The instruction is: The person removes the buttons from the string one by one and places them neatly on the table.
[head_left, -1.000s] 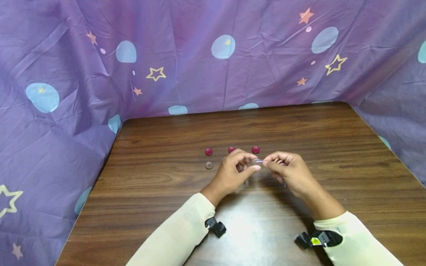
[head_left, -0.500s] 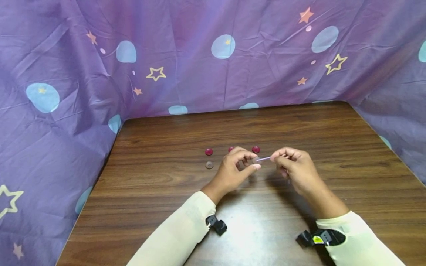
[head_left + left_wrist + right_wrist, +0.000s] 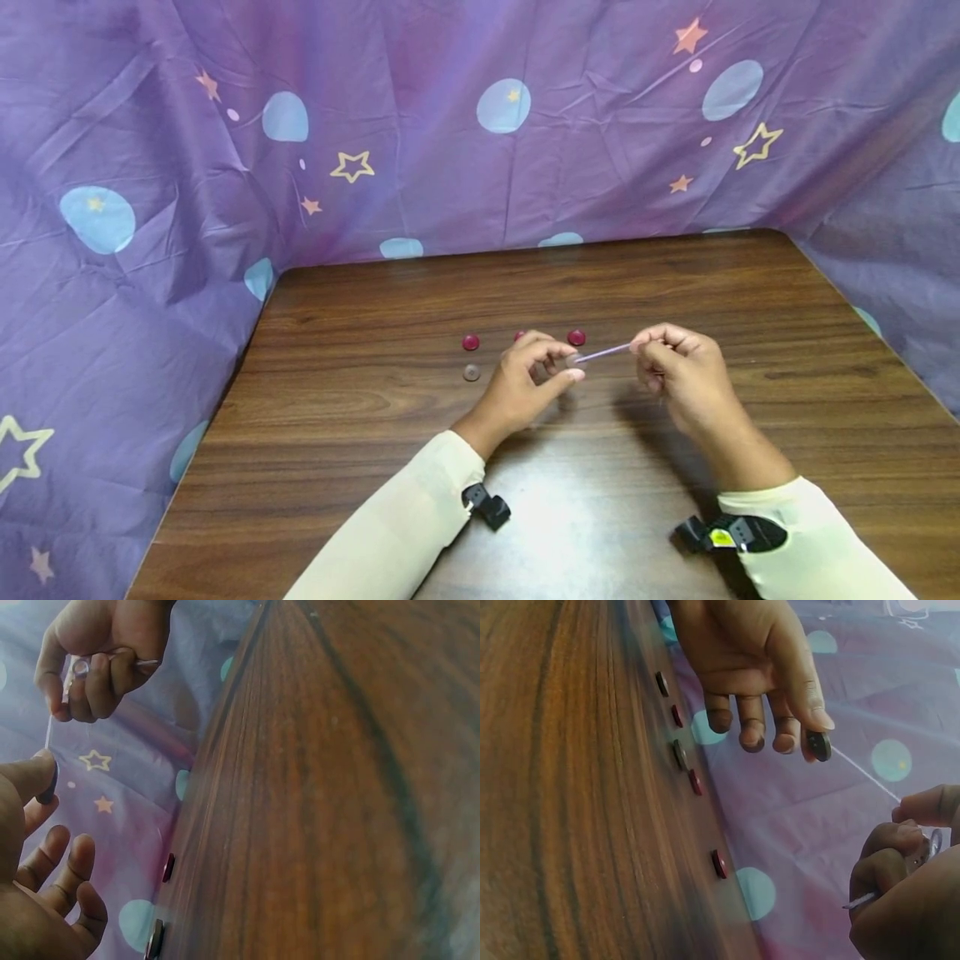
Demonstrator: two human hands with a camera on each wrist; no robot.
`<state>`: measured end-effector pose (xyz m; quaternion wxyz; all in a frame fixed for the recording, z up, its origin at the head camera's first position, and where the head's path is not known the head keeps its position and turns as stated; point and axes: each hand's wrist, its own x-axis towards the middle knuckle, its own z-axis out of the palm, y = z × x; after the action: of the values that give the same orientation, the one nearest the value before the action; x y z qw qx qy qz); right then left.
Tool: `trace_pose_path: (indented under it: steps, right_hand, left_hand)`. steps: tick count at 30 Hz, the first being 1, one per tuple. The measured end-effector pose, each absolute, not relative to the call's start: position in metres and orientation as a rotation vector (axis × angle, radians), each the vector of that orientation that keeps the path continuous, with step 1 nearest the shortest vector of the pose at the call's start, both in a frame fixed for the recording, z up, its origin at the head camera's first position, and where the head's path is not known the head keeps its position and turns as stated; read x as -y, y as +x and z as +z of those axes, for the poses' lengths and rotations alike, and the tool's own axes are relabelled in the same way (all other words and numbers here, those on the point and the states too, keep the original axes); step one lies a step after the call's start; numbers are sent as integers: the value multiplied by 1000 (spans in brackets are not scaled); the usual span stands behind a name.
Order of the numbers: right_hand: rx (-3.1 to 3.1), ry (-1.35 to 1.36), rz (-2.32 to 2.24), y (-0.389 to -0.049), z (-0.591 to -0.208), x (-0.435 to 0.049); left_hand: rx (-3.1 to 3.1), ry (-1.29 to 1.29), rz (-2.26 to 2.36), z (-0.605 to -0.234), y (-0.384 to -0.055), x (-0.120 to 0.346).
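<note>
My left hand [image 3: 521,385] pinches a dark round button [image 3: 819,745] between thumb and index finger, its other fingers loosely bent. Small holes show on the button's face. A thin pale purple string [image 3: 603,352] runs from the button, straight and slanting up, to my right hand [image 3: 686,375]. The right thumb and index finger pinch the string. Its other fingers curl around a clear object with small beads or dots [image 3: 79,669], mostly hidden in the palm, and a short string end [image 3: 860,901] sticks out below them. Both hands are above the table.
Three red buttons lie in a row on the wooden table [image 3: 360,450]: a left one [image 3: 470,342], a middle one [image 3: 520,337] partly behind my left hand, and a right one [image 3: 576,337]. Two brownish buttons [image 3: 679,754] lie nearer. A purple patterned cloth [image 3: 420,167] hangs behind.
My right hand has moved right and slightly up, away from the left hand, drawing out a longer stretch of string from the button. The left hand has hardly moved.
</note>
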<state>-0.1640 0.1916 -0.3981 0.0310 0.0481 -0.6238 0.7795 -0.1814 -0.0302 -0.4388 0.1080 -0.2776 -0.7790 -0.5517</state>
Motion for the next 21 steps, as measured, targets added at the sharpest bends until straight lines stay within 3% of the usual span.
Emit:
trace_pose_path:
  steps: [21]
  right_hand:
    - [1791, 80, 2399, -165, -392, -201]
  left_hand:
    - [2375, -789, -1522, -441, -187, 21]
